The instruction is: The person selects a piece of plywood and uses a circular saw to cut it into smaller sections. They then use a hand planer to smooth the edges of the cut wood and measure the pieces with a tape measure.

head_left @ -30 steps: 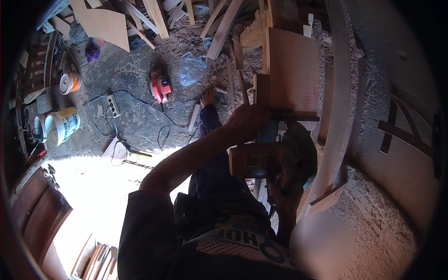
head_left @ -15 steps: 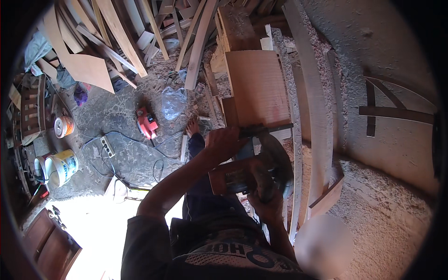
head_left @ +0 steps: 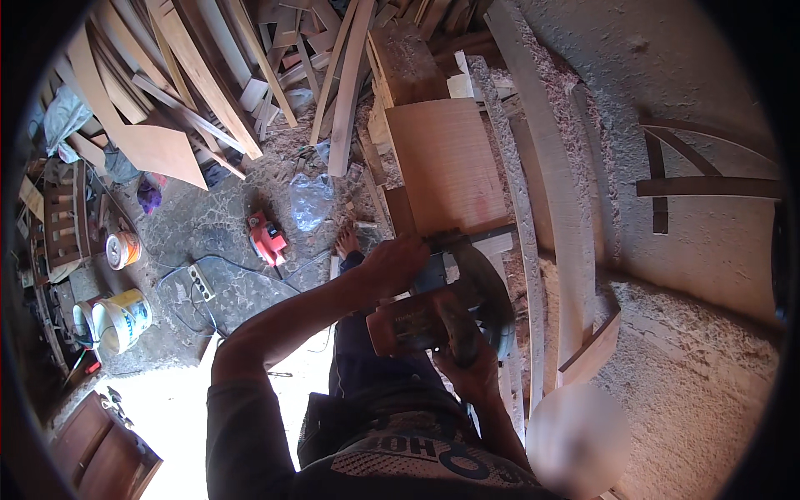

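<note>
My right hand is wrapped round the rear handle of a circular saw with an orange-red motor body and a dark blade guard. My left hand is closed at the near left corner of a reddish-brown wooden board, on the end of a dark straight bar. The bar runs across the board's near edge, just ahead of the saw. Its left end is hidden by my fingers. The saw's blade and the cut beneath it do not show.
Long planks covered in sawdust run along the right. A red power tool, a power strip and loose cords lie on the floor at left. Buckets stand farther left. Timber offcuts pile up at the back.
The whole view has shifted slightly. My left elbow has swung outward to the left. Both hands keep their places on the saw and bar, which have hardly moved against the board.
</note>
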